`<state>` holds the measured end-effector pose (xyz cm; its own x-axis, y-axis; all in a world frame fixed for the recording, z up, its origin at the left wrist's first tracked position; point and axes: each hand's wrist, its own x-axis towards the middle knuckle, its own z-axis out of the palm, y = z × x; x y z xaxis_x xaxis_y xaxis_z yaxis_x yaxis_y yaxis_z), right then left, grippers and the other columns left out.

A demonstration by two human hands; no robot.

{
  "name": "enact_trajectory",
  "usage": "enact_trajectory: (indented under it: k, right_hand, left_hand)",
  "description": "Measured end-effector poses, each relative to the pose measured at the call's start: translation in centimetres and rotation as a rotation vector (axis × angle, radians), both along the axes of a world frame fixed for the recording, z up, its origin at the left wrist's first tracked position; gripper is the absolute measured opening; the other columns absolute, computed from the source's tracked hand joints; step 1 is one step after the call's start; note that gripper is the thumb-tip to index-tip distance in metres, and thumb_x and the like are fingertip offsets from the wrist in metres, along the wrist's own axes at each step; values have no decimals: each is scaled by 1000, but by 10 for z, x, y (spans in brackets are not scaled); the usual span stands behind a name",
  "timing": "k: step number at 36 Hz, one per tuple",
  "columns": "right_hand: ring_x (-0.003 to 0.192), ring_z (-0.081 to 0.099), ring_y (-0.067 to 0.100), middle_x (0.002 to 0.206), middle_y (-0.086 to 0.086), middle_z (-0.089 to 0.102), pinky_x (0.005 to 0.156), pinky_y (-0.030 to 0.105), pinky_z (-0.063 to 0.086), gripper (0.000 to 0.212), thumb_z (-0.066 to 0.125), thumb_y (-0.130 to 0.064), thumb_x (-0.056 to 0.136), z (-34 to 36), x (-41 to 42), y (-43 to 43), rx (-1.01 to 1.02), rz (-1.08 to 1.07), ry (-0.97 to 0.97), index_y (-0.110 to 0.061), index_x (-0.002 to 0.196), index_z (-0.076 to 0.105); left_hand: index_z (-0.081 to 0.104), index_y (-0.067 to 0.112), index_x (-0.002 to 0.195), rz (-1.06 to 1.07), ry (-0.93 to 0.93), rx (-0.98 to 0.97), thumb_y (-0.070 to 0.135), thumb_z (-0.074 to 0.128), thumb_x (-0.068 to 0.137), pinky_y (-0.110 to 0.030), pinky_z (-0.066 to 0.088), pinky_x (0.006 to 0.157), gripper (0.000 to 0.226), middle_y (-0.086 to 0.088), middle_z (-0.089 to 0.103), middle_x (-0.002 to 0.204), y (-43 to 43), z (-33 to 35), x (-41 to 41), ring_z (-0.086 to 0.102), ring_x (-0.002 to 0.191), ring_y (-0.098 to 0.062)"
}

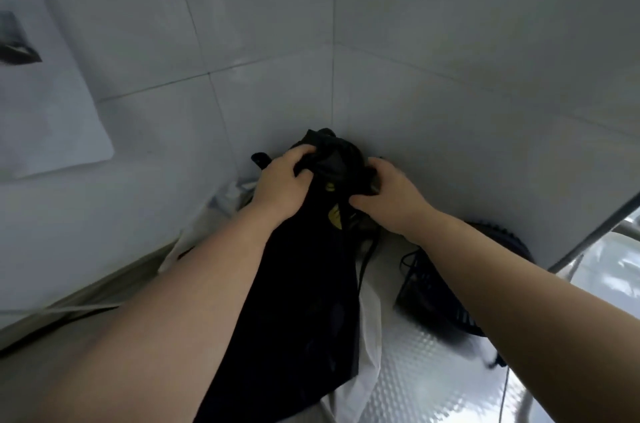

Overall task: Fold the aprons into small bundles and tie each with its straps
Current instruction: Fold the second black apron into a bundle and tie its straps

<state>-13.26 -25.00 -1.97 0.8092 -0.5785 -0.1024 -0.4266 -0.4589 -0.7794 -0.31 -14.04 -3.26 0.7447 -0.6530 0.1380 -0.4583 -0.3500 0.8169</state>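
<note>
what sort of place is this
Probably a commercial kitchen or its back room. Large white wall tiles meet in a corner, there is an embossed metal worktop, and the left hand and right hand grip a black apron.

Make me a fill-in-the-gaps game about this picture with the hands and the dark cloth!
The left hand and right hand both grip the apron, whose cloth is ____.
The small print on it is ____.
The fan sits on the person's ____ side.
Missing words: black, yellow, right.
</note>
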Motion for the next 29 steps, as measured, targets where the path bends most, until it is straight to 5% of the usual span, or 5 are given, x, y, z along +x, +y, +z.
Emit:
enact_trajectory:
  k: [5, 7, 11, 24, 29]
  right_hand:
    - [74, 51, 6, 83, -6, 55, 69, 12, 40, 14, 55, -27, 94, -3, 2, 13, 7, 35, -29, -17, 85, 57]
    - [57, 42, 6, 64, -5, 45, 49, 10, 33, 33, 48, -24, 98, 4, -3, 26, 2, 63, -101, -17, 66, 42]
    - [88, 54, 15, 92, 1, 57, 83, 25, 40, 21, 44, -23, 99, 34, -20, 48, 134, 87, -249, -7, 93, 55]
    - [83, 47, 17, 80, -4, 50, 63, 21, 27, 18, 40, -26, 100, 90, -127, 136, -162, 223, -519, -10, 100, 47]
    - [108, 58, 21, 114, 6, 64, 92, 29, 45, 28, 59, -30, 90, 96, -168, 185, -231, 423, -411, -12, 112, 63]
  left_hand:
    - [63, 24, 110, 79, 36, -135, 14, 48, 93, -3, 40, 69, 25, 12, 61, 98, 21, 22, -10, 54, 82, 2]
    - [65, 25, 100, 108, 28, -177, 15, 54, 90, 0, 39, 62, 18, 14, 62, 90, 37, 35, -18, 55, 77, 5]
    - [64, 27, 86, 180, 14, -233, 16, 65, 83, -5, 41, 60, 12, 13, 64, 82, 74, 62, -35, 59, 73, 2]
    - [65, 26, 87, 633, -320, -23, 21, 68, 84, -17, 35, 68, 6, 13, 56, 72, 237, 109, -177, 52, 75, -7]
    - [67, 24, 86, 776, -263, -100, 17, 62, 85, -22, 37, 69, 9, 5, 62, 79, 301, 117, -234, 54, 79, -13]
